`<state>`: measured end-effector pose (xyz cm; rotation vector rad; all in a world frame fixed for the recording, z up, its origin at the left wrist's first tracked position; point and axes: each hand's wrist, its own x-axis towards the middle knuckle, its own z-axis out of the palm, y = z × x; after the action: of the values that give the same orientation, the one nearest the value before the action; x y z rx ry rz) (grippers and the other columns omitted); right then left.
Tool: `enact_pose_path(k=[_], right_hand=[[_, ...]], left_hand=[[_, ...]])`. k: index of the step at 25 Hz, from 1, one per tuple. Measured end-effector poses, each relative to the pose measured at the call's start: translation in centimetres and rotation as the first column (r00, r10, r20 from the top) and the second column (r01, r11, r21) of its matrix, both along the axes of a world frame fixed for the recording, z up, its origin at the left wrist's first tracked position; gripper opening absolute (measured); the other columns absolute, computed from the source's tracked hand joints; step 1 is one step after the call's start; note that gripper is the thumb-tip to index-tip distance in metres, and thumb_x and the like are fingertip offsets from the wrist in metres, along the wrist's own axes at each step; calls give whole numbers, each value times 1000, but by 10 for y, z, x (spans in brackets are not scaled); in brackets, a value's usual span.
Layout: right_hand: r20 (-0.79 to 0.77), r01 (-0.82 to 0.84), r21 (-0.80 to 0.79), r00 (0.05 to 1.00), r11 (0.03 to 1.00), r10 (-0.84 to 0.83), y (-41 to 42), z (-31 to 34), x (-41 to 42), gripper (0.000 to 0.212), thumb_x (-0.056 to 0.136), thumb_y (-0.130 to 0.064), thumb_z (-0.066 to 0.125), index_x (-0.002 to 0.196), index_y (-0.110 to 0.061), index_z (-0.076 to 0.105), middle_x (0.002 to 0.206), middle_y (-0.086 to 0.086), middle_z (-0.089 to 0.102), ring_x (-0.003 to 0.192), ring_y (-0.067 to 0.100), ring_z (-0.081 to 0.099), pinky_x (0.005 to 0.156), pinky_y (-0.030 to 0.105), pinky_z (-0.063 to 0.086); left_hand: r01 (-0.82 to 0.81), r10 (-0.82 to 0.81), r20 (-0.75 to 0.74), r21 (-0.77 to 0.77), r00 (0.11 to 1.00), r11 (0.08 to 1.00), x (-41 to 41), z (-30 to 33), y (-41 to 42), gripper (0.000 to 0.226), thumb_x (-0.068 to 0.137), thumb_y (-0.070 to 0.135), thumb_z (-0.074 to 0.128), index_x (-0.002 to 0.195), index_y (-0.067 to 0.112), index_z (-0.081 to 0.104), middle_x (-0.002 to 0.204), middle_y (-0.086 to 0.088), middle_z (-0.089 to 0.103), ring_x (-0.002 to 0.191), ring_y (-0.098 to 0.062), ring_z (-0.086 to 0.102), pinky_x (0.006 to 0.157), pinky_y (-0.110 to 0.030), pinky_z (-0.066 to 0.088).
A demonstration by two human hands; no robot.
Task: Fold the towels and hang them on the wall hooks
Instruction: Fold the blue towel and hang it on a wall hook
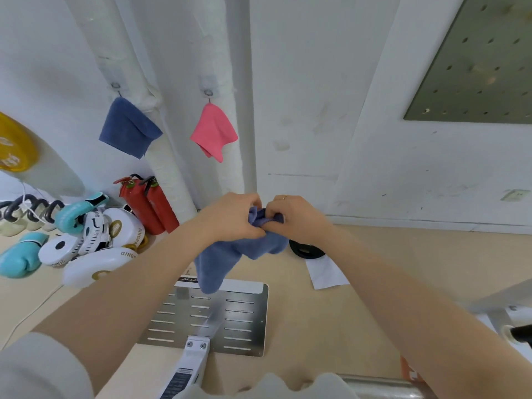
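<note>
A blue-purple towel (227, 257) hangs bunched in front of me, held up in the air by both hands. My left hand (230, 217) grips its top edge and my right hand (296, 216) pinches the same edge right beside it. On the wall, a dark blue towel (129, 128) hangs from the left hook (116, 86). To its right, a pink towel (214, 132) hangs from the second hook (208, 92). Both hooks are stuck onto white wrapped pipes.
Below the towel lies a slotted metal plate (241, 315) on a white arm. Two red fire extinguishers (149, 205) stand at the wall. Boxing gloves and white pads (95, 240) cover the floor at left. A black weight disc (305, 250) and paper lie at right.
</note>
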<state>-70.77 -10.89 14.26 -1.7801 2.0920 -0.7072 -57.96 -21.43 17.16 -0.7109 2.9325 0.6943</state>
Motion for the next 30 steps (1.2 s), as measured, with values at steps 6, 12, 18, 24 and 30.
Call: enact_pose_path(k=[6, 12, 18, 24, 30], right_hand=[[472, -50, 217, 880, 975, -60, 4, 3, 13, 16, 82, -19, 65, 70, -9, 65, 61, -4, 54, 61, 5, 45, 61, 13, 37], [76, 429, 181, 891, 885, -447, -2, -22, 20, 25, 85, -20, 56, 62, -13, 55, 62, 0, 51, 60, 18, 50, 59, 32, 43], [-408, 666, 391, 744, 635, -529, 17, -36, 11, 19, 84, -10, 46, 96, -8, 61, 84, 5, 55, 80, 28, 60, 65, 29, 42], [-255, 705, 411, 698, 578, -669, 21, -44, 8, 23, 87, -15, 36, 97, -13, 57, 94, 6, 60, 80, 27, 55, 69, 30, 42], [-531, 568, 384, 781, 728, -329, 32, -50, -6, 38, 89, -44, 42, 62, -18, 44, 62, -2, 45, 66, 21, 49, 59, 27, 33]], left_hand=[[-145, 152, -150, 59, 977, 988, 25, -6, -32, 11, 89, 18, 53, 92, 15, 63, 71, 8, 53, 67, -9, 48, 60, -14, 37], [-277, 413, -284, 414, 866, 867, 34, -6, -31, 34, 91, 10, 46, 58, 16, 52, 51, 2, 42, 53, -14, 38, 55, -24, 34], [-224, 275, -282, 200, 919, 954, 48, -10, -42, 27, 92, 13, 47, 77, 22, 68, 59, 10, 51, 61, -11, 47, 54, -7, 37], [-126, 112, -95, -161, 989, 979, 59, -38, -57, 37, 91, 30, 51, 56, 17, 50, 53, 3, 41, 59, -18, 43, 49, -21, 28], [-76, 99, 95, -223, 991, 972, 67, -55, -62, 49, 81, 51, 60, 55, 20, 32, 53, 7, 40, 52, -6, 36, 48, -20, 23]])
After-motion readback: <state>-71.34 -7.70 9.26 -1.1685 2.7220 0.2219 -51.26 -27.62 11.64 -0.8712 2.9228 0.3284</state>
